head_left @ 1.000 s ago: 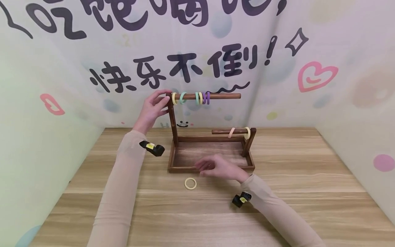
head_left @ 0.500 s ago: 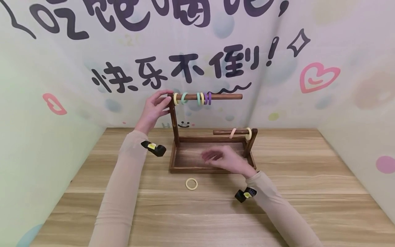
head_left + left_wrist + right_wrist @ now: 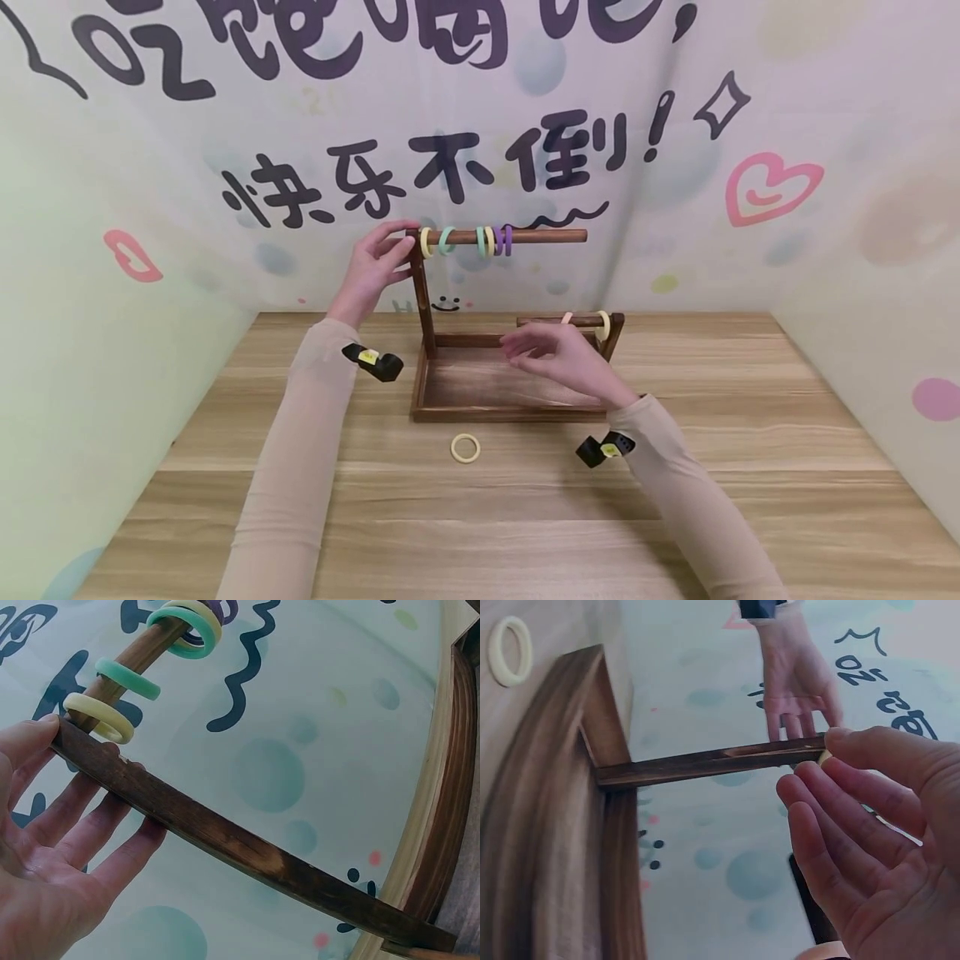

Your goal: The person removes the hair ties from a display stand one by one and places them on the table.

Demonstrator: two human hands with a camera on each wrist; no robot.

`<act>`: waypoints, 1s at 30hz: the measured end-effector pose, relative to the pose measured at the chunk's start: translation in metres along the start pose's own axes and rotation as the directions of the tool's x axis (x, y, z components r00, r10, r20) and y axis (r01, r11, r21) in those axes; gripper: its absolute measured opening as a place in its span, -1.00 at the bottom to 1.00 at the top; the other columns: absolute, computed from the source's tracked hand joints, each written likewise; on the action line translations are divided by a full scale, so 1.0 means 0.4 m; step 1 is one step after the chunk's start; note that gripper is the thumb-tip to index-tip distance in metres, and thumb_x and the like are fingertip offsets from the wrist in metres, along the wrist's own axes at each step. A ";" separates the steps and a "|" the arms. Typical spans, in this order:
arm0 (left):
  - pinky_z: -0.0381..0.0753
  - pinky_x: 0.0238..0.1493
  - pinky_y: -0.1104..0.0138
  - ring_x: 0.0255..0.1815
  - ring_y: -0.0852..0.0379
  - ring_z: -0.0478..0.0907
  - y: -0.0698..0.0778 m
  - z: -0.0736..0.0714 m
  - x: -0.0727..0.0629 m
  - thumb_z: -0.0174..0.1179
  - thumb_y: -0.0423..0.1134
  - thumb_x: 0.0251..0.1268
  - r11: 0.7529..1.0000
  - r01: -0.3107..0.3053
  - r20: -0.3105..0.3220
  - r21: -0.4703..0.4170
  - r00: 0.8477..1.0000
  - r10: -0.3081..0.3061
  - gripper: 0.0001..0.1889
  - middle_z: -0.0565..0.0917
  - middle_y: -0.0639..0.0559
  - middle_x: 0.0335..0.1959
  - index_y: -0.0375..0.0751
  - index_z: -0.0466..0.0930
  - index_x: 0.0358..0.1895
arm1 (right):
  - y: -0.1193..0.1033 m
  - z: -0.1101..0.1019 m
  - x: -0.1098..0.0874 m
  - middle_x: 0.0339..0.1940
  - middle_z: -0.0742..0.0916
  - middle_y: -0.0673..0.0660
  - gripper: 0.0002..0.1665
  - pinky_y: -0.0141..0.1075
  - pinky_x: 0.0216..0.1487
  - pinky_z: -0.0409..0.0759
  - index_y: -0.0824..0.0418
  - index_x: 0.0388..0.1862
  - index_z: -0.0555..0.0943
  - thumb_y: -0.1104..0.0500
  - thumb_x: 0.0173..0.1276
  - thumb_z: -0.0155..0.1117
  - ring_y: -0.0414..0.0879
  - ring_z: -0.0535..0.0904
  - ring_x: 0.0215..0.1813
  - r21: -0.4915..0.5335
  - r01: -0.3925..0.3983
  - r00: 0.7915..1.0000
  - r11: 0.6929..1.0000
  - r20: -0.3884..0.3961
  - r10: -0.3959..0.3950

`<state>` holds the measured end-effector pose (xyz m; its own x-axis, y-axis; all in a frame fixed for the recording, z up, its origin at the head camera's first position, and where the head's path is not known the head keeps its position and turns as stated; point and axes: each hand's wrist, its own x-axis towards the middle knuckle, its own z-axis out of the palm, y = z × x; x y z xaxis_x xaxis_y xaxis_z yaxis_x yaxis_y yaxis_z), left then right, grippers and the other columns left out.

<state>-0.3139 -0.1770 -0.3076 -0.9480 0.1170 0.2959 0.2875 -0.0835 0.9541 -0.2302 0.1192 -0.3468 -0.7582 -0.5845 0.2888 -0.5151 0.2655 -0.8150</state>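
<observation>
My left hand point(image 3: 372, 265) grips the top of the tall post point(image 3: 202, 825) of a dark wooden rack point(image 3: 487, 414). Its thumb lies on one side, with the fingers behind the post. From that post runs a long upper bar point(image 3: 551, 237) carrying yellow, teal and purple rings. My right hand point(image 3: 558, 357), fingers loosely bent and holding nothing, hovers over the rack's tray in front of the short lower bar point(image 3: 536, 322). On that bar hang a cream ring point(image 3: 604, 326) and a pink ring point(image 3: 567, 318), the latter mostly hidden by the hand. A cream ring point(image 3: 465, 448) lies on the table.
The wood-grain table point(image 3: 375, 533) bears the rack near its back edge. Close behind stands a printed backdrop point(image 3: 315, 267) with large dark characters, and pale side walls flank the table. The upper bar's right end sticks out free.
My right hand has moved up and slightly right, from near the tray's front edge to before the lower bar. My left hand stays on the post; the rings have not moved.
</observation>
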 end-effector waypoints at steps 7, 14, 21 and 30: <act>0.62 -0.02 0.15 -0.10 0.06 0.58 -0.002 -0.003 -0.002 0.13 -0.26 0.43 1.000 -0.003 -0.003 -0.019 1.000 0.003 -0.74 0.60 -0.11 -0.07 -0.13 0.56 0.12 | 0.016 -0.035 0.024 -0.11 0.72 0.20 -0.67 -0.24 -0.07 0.64 0.37 0.03 0.61 0.38 0.28 0.33 -0.03 0.65 -0.07 0.009 0.040 0.998 0.999 -0.042 -0.040; 0.63 -0.03 0.15 -0.08 0.05 0.58 -0.003 -0.003 -0.001 0.13 -0.26 0.43 1.000 -0.002 -0.008 -0.015 1.000 0.002 -0.77 0.59 -0.15 -0.03 -0.07 0.58 0.09 | -0.008 -0.065 0.047 -0.12 0.72 0.23 -0.69 -0.21 -0.06 0.63 0.38 0.02 0.61 0.37 0.29 0.33 -0.04 0.66 -0.10 -0.051 0.085 0.993 0.995 -0.074 -0.088; 0.63 -0.05 0.16 -0.10 0.05 0.58 -0.005 -0.004 -0.001 0.14 -0.27 0.42 1.000 -0.007 -0.016 -0.021 1.000 0.006 -0.77 0.59 -0.14 -0.05 -0.06 0.59 0.07 | -0.040 -0.090 0.059 -0.04 0.71 0.17 -0.68 -0.12 0.20 0.45 0.35 0.03 0.62 0.34 0.29 0.33 -0.01 0.56 0.10 -0.099 0.109 0.986 0.989 -0.113 -0.121; 0.62 -0.02 0.14 -0.11 0.06 0.58 -0.005 -0.004 -0.001 0.15 -0.27 0.41 1.000 -0.003 -0.016 -0.026 1.000 0.003 -0.77 0.60 -0.12 -0.06 -0.06 0.60 0.07 | -0.038 -0.125 0.093 0.08 0.66 0.22 -0.59 -0.06 0.34 0.29 0.38 0.10 0.58 0.36 0.26 0.34 0.05 0.48 0.23 -0.158 0.160 0.963 0.974 -0.194 -0.189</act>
<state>-0.3142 -0.1783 -0.3096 -0.9492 0.1010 0.2979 0.2869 -0.1100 0.9516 -0.2706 0.1315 -0.2985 -0.7097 -0.4644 0.5298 -0.6863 0.2861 -0.6687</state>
